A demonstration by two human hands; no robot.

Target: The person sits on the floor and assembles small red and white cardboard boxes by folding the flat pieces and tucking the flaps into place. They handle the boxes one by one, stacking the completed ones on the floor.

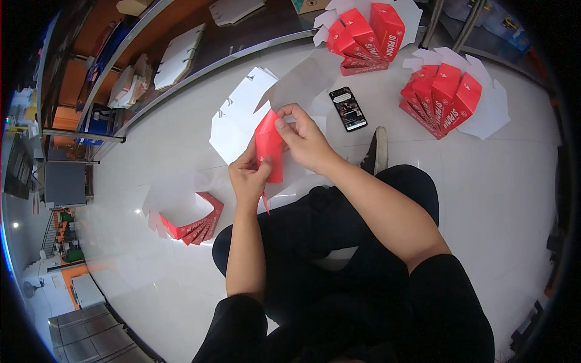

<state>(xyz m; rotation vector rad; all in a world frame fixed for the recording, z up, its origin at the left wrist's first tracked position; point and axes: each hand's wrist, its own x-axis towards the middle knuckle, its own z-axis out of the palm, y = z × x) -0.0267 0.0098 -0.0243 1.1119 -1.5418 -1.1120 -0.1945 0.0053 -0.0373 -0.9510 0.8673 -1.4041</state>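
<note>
At centre, just beyond the knees and raised off the floor: red carton [270, 142], narrow, long axis near 12–6 o'clock. Outer face plain red for the most part, creased near the top; white card point at the 12 o'clock end; thin red strip hanging at 6 o'clock. Interior not visible.

Gripped from 7 o'clock by left hand [249, 176]: thumb pressed on red face, other fingers behind. Gripped from 1 o'clock by right hand [302, 138]: thumb and forefinger pinched on the upper edge, remaining fingers bent.

Just beside, at 10–11 o'clock: white sheets [236, 118], flat, overlapping, angular in outline, slits near the edges. Resting on pale tiled floor [133, 181].

At 7–8 o'clock: small fan of red cartons [206, 222], apparently nested one within another, white flaps toward 9 o'clock.

At 2 o'clock: phone [349, 109], face up, screen lit. At 3 o'clock: dark shoe [380, 151], pale sole edge.

Farther, at 2–3 o'clock: larger carton fan [445, 97], red panels overlapping, white lettering, white flaps splayed behind. Similar carton group [366, 39] at 1–2 o'clock, well apart from the hands.

Farthest, at 10–11 o'clock: low shelf [221, 55], bearing stacked white card [180, 57] and a loose paper pile [132, 83].
</note>
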